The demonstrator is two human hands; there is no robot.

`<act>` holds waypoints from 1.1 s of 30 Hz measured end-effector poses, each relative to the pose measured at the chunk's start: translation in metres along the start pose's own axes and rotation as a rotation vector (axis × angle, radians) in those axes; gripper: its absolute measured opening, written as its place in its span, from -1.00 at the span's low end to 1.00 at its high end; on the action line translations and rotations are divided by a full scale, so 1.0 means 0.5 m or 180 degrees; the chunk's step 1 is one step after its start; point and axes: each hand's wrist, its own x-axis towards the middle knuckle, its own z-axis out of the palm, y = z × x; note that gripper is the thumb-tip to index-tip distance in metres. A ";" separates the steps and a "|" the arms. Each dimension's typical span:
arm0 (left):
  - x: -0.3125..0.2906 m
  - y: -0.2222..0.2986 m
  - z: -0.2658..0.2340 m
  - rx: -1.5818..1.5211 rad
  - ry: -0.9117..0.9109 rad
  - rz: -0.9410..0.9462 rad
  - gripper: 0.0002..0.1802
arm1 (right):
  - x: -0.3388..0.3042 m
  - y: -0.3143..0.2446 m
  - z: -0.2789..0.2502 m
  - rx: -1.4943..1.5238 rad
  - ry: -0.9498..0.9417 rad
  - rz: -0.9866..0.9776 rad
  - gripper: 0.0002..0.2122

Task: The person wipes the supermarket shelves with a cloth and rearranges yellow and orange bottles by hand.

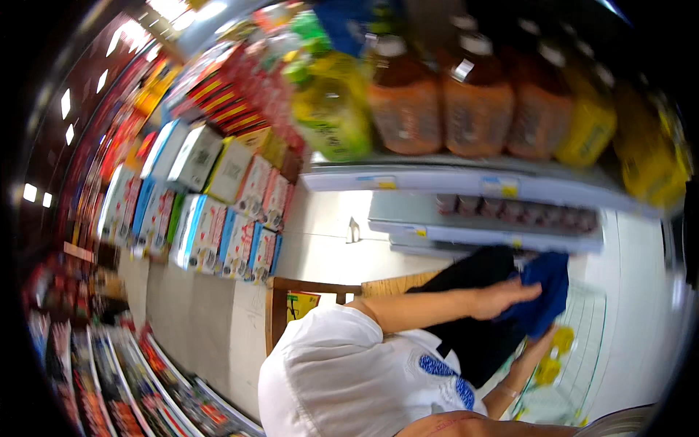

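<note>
A dark blue cloth (550, 288) is bunched over the black-trousered knees (466, 288). My left hand (507, 297) reaches across from the white sleeve and lies against the cloth's near face, its fingers stretched out and somewhat blurred. Lower down, my right hand (539, 341) grips the bottom edge of the same cloth; its fingertips are partly hidden by the fabric. A thin band circles the right wrist. The white shirt (342, 371) carries a blue patterned print.
A green wire basket or cart (593, 328) holding yellow items (550, 364) stands beside the legs. Ahead, a shelf edge (437, 180) carries orange drink bottles (477, 109). Stacked cartons (204, 226) stand to the left, near a wooden chair (277, 313). Packed racks (124, 371) line the lower left.
</note>
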 end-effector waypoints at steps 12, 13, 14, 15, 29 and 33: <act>-0.031 0.044 0.007 0.1032 0.0538 0.0122 -0.47 | 0.019 -0.060 -0.036 0.1708 -0.0339 -0.0644 -0.96; -0.032 0.051 0.011 0.1249 0.0844 0.0279 -0.50 | 0.027 -0.059 -0.056 0.1873 -0.0318 -0.0890 -0.98; -0.040 0.064 0.012 0.1484 0.1190 0.0472 -0.53 | 0.019 -0.089 -0.042 0.1775 0.0153 -0.0805 -0.98; -0.047 0.078 0.000 0.1707 0.1258 0.0511 -0.55 | 0.022 -0.094 -0.057 0.1774 0.0138 -0.0878 -0.87; -0.079 0.197 0.029 0.3030 0.0867 0.1332 -0.47 | 0.110 -0.275 -0.161 -0.1685 0.1415 -0.2390 -0.45; -0.012 0.181 0.064 0.3292 0.0258 0.1722 -0.47 | 0.077 -0.172 -0.058 -0.1721 -0.1115 -0.2161 -0.26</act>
